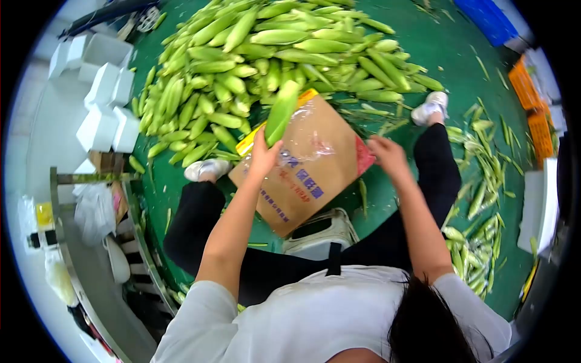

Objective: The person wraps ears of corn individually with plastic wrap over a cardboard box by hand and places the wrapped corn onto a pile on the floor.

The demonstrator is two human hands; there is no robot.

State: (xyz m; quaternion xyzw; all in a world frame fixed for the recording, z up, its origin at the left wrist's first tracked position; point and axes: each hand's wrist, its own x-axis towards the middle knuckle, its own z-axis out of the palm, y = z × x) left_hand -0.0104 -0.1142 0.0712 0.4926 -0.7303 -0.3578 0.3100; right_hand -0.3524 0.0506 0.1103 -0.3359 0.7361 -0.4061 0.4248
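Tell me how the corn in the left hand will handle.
The corn looks stiff, jutting straight from the left hand, which grips only its lower end. Its long, rounded shape would probably roll if set down. The smooth husk might slip a little.

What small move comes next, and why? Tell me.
Probably lower the corn onto the clear film: the left hand holds it at the cardboard box's edge, the film covers part of the box, and the right hand is by the red corner.
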